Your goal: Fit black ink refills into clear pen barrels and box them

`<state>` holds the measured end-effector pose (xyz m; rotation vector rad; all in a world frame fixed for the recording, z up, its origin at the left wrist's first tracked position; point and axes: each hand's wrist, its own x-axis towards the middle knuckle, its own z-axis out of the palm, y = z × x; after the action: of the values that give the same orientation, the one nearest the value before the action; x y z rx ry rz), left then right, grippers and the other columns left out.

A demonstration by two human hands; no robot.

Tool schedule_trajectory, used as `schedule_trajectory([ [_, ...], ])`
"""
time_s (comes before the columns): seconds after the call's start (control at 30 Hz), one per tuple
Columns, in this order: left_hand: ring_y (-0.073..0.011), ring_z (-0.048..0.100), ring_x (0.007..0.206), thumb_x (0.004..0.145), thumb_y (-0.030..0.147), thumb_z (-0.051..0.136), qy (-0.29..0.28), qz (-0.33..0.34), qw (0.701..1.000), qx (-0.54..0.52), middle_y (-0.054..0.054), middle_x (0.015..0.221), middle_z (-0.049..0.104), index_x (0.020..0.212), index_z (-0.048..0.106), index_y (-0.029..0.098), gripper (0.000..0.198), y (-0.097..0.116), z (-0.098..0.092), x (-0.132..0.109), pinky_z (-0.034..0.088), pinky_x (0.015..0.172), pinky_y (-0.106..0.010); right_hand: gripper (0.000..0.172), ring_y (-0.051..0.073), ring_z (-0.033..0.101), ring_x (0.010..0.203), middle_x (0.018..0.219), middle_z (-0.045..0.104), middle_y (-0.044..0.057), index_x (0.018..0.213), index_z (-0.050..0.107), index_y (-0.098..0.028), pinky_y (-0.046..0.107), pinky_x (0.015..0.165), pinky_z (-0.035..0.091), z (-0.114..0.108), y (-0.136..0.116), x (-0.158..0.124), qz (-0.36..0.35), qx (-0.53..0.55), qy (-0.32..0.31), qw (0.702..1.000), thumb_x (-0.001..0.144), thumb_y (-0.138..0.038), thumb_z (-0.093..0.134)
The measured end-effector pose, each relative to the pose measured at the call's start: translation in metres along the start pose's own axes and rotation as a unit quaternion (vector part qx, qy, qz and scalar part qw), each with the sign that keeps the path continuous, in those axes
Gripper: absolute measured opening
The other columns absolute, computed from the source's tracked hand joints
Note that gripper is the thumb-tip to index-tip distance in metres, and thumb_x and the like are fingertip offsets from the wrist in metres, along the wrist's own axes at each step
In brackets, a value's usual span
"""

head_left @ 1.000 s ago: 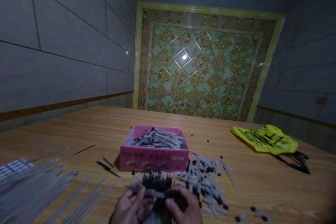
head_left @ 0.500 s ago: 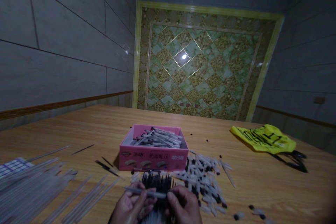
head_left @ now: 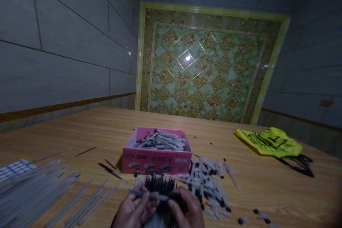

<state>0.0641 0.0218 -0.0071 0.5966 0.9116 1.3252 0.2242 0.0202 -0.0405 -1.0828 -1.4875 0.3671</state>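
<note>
A slim grey, translucent pen [head_left: 149,195] lies level between my hands. My left hand [head_left: 135,206] is closed round its left part, thumb on top. At its right end, my right hand [head_left: 186,205] pinches with thumb and fingers; any small part in that pinch is hidden. Beneath and behind the hands is a bundle of dark-tipped thin sticks, like pen refills [head_left: 160,182], partly covered. Just beyond stands a pink box [head_left: 157,162] with several finished-looking pens [head_left: 165,139] heaped inside. Right of it spreads a pile of clear pen caps with black ends [head_left: 207,178].
Long clear tubes [head_left: 29,192] lie in a heap at the left, beside a checked cloth [head_left: 16,169]. Dark thin sticks [head_left: 109,170] lie left of the box. A yellow bag [head_left: 269,142] with black straps rests at the right. Tiled walls surround the wooden table [head_left: 213,128].
The pen stays between both hands. My right hand's fingers have shifted slightly and curl a little more over its right end. The view has moved very slightly.
</note>
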Motion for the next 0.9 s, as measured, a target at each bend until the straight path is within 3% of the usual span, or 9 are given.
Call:
schedule_trajectory([
  [0.13,-0.0182,0.069,0.061,0.054,0.027,0.082,-0.011,0.013,1.0,0.012,-0.011,0.074,0.075,0.082,0.049,0.017,0.044,0.0,0.001,-0.001,0.055,0.057,-0.026,0.028,0.015,0.052,0.057,0.059,0.054,0.001,0.068,0.059,-0.018,0.022,0.053,0.036,-0.006,-0.002,0.002,-0.012,-0.043,-0.042,0.998,0.081,-0.041,0.05],
  [0.33,-0.0173,0.068,0.059,0.052,0.03,0.083,-0.033,0.016,0.999,0.014,-0.008,0.071,0.075,0.078,0.049,0.018,0.045,0.0,0.002,-0.002,0.054,0.055,-0.024,0.042,0.013,0.045,0.053,0.054,0.047,-0.001,0.06,0.054,-0.018,0.023,0.051,0.031,-0.002,0.005,0.0,-0.015,-0.071,-0.048,0.996,0.085,-0.049,0.041],
  [0.53,-0.0182,0.068,0.056,0.049,0.031,0.084,-0.015,0.038,0.999,0.008,-0.01,0.071,0.075,0.077,0.051,0.017,0.045,-0.003,0.006,-0.004,0.054,0.051,-0.023,0.057,0.01,0.034,0.045,0.047,0.033,-0.005,0.05,0.045,-0.017,0.021,0.044,0.026,0.005,0.004,-0.001,0.102,0.031,-0.07,0.992,0.088,-0.057,0.033],
  [0.73,-0.0189,0.068,0.059,0.05,0.026,0.084,-0.004,0.026,1.0,-0.002,-0.009,0.07,0.075,0.08,0.051,0.017,0.046,0.003,0.005,-0.005,0.055,0.057,-0.026,0.041,0.016,0.052,0.062,0.067,0.059,0.002,0.085,0.061,-0.018,0.022,0.057,0.04,0.002,0.0,-0.003,0.019,-0.005,0.0,1.0,0.081,-0.056,0.048],
  [0.8,-0.0187,0.068,0.059,0.053,0.027,0.083,-0.013,0.026,1.0,0.005,-0.01,0.071,0.075,0.081,0.05,0.017,0.045,0.003,0.004,-0.005,0.055,0.057,-0.026,0.037,0.014,0.05,0.058,0.061,0.056,0.001,0.071,0.059,-0.018,0.022,0.055,0.038,0.0,0.0,-0.002,0.004,-0.03,-0.014,0.999,0.085,-0.05,0.045],
  [0.9,-0.0185,0.068,0.058,0.054,0.029,0.082,-0.023,0.027,0.999,0.013,-0.011,0.073,0.075,0.083,0.049,0.017,0.046,0.002,0.004,-0.005,0.054,0.054,-0.025,0.047,0.011,0.046,0.049,0.05,0.046,-0.002,0.055,0.05,-0.018,0.022,0.05,0.031,-0.002,0.001,-0.002,0.005,-0.059,-0.057,0.997,0.091,-0.045,0.036],
])
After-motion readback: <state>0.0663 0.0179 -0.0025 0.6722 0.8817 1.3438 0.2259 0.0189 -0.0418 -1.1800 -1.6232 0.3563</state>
